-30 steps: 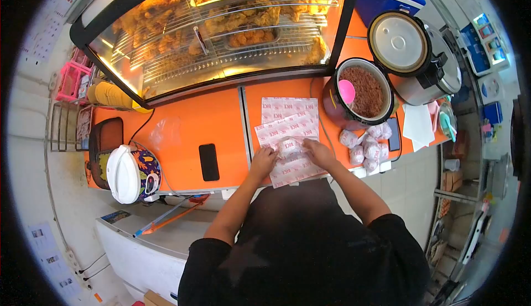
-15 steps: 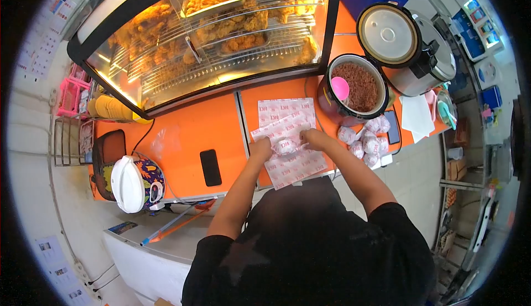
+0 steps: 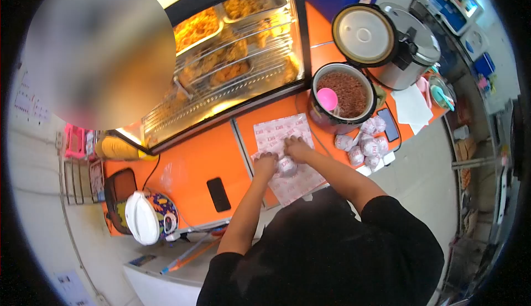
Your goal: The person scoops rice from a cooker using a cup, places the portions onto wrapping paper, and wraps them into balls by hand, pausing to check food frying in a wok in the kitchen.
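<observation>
On the orange counter, a small round paper-wrapped bundle sits on red-printed white wrapping paper. My left hand is at the bundle's left, its fingers stretched forward over the paper. Just beyond the bundle's right side, my right hand lies with spread fingers on the paper. More printed paper extends beyond both hands. Whatever the bundle contains is hidden. To the right, several finished-looking wrapped bundles are heaped beside an open pot of reddish-brown rice with a pink scoop in it.
A lit glass cabinet of fried chicken stands behind the counter's middle. A black phone and a white-lidded patterned cooker are at left. Farther right are a steel cooker, another phone and white sheets.
Both hands have moved from the sides of the bundle to its far side, and their fingers have spread over the paper. The paper's raised edge now lies lower. The camera view has tilted.
</observation>
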The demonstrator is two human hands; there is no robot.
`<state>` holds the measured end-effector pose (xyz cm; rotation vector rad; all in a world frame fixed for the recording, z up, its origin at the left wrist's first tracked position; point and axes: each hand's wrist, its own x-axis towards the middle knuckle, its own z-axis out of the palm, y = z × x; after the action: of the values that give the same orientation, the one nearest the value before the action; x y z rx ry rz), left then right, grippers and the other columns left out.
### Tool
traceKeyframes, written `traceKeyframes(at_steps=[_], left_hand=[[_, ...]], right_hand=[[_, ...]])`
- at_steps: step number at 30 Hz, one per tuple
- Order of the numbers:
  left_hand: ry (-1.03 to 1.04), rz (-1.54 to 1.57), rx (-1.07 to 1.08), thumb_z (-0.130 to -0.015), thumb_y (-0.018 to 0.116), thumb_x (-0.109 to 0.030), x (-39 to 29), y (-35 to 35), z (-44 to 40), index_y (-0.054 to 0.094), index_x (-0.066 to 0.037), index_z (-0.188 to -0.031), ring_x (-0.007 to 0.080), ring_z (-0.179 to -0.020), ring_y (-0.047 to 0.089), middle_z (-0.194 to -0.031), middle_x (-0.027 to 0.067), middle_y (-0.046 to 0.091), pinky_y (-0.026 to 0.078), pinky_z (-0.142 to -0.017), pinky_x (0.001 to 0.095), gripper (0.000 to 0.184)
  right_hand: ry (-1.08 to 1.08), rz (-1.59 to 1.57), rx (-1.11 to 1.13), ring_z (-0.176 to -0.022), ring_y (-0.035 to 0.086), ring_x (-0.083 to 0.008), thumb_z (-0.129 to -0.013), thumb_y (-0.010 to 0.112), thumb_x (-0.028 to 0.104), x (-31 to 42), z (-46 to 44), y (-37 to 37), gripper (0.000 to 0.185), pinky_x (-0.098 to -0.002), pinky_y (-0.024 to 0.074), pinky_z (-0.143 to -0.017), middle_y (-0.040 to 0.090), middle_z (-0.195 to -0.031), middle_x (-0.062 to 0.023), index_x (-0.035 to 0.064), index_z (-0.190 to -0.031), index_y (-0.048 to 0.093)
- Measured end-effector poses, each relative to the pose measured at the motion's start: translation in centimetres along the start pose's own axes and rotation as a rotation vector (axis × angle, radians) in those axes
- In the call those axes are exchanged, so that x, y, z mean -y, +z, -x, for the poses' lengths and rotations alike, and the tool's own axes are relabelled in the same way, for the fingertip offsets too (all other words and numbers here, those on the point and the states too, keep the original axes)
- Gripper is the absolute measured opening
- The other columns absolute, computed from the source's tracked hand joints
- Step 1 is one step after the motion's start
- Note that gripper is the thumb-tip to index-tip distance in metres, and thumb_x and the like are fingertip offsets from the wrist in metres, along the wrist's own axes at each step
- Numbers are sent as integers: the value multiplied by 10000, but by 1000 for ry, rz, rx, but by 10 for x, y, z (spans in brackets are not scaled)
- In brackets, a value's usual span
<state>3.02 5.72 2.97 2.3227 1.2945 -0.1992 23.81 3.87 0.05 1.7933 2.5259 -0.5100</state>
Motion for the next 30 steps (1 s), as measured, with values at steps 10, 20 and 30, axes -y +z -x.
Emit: traceKeyframes(at_steps=[10,20,30], left_hand=[[271,926,189,-844,618,11,16,66,33,593,26,-1296,279,-1217,600,-1206,189,657,478,-1052,395,453],[243,1332,348,-933,684,-61,-156,2,89,421,-13,-1394,225,-1228,566,-1328,153,544,477,-1026,361,533],[622,927,666,-960,699,-96,-411,39,145,295,-7,-1540,192,-1237,568,-1385,172,544,473,-1020,303,712]], right_hand=[[-258,-1082,76,-1031,656,-246,-794,855,153,-20,61,18,460,-444,549,-893,700,-1138,-71,30,-1195,668],[428,-1576,-367,-1029,611,-158,-895,808,304,35,215,-23,322,-362,514,-825,701,-1080,-12,101,-1127,714],[743,-980,-611,-935,693,-337,-910,745,501,-29,482,-59,548,-443,539,-859,725,-1019,-164,7,-1131,659]])
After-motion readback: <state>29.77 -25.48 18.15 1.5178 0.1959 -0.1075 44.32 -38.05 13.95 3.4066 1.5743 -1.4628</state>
